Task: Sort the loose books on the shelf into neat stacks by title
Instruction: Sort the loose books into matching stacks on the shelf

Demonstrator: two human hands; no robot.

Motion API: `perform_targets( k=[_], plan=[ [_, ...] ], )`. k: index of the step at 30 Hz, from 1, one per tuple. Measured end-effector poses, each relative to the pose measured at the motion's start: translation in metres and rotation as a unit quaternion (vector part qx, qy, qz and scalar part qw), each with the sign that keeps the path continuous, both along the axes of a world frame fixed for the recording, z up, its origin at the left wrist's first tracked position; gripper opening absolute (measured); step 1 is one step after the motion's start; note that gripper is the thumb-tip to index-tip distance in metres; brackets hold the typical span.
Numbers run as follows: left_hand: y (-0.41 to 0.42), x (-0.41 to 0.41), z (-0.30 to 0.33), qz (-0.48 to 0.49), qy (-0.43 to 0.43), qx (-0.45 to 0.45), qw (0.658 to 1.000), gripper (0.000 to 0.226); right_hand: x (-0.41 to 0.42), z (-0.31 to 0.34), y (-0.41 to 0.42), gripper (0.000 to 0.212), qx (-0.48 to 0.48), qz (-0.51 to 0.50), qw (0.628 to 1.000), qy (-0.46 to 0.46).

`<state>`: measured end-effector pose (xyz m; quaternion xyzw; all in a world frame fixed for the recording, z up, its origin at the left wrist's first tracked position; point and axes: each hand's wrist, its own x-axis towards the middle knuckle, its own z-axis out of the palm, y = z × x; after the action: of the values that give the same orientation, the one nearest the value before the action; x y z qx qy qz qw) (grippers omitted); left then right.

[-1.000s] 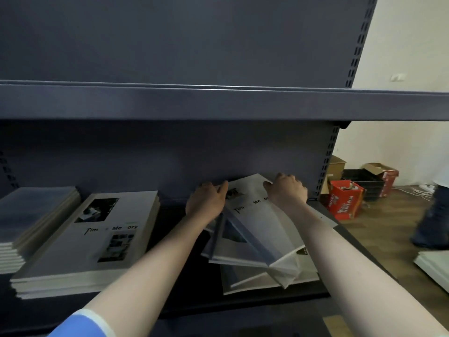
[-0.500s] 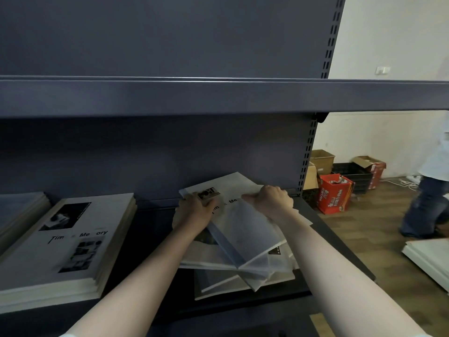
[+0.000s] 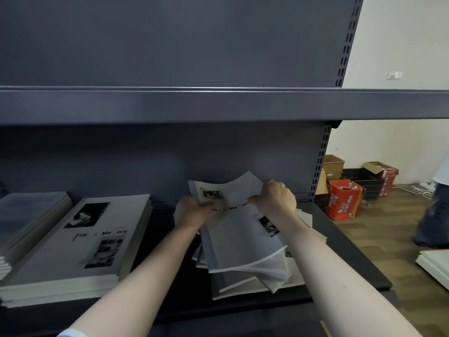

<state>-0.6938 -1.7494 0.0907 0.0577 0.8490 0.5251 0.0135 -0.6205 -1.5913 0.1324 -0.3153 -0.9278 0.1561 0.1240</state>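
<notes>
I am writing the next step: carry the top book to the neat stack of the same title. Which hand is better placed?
Left, probably. The left hand grips the top book on the side facing the matching stack; the right hand would cross over.

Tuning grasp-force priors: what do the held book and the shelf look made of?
Held book: paper with a soft, matte cover, judging by how it bows between the left hand and right hand; the white page edges show along its front. Shelf: probably painted sheet metal with a dark satin finish; the sign is the slotted upright and the thin folded front lip.
</notes>
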Motion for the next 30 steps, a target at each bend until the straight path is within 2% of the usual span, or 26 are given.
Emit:
perform_targets(
  k=[3,11,23,30],
  plan=[
    [-0.014,-0.009,0.003,0.023,0.031,0.000,0.999,0.038,-0.001,0.002,-0.012,0.041,0.001,0.014,1.000,0.027],
    [-0.065,-0.023,0.022,0.069,0.093,-0.039,0.992,0.035,-0.016,0.013,-0.067,0.041,-0.019,0.041,0.997,0.055],
    [-0.175,-0.045,0.010,0.098,0.099,-0.062,0.988,0.027,-0.051,-0.007,-0.169,0.043,-0.027,0.104,0.994,0.013],
    [-0.219,-0.051,-0.001,0.109,0.062,-0.088,0.988,0.028,-0.068,-0.029,-0.213,0.041,-0.048,0.113,0.992,-0.005]
  ],
)
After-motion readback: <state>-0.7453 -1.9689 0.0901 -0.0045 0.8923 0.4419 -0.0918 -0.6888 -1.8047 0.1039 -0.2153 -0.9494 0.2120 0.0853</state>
